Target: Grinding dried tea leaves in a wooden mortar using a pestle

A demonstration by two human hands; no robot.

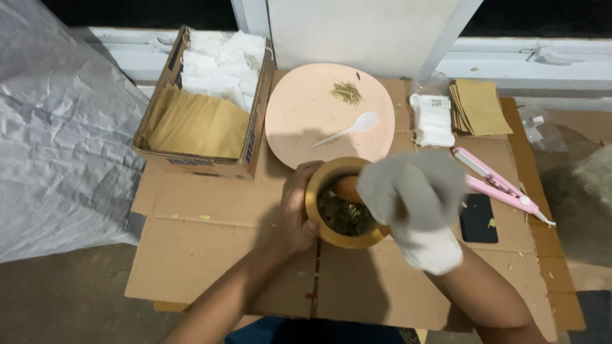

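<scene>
A brass mortar stands on flattened cardboard and holds crushed dried leaves. My left hand, bare, wraps the mortar's left side. My right hand wears a grey and white glove and is closed around a pestle whose end dips into the leaves. The glove is blurred and hides most of the pestle.
Behind the mortar lies a pink plate with a white plastic spoon and a small herb pile. A cardboard box of brown envelopes and white bags sits at the left. A pink sealing tool, a white bag pack, brown envelopes and a black scale lie right.
</scene>
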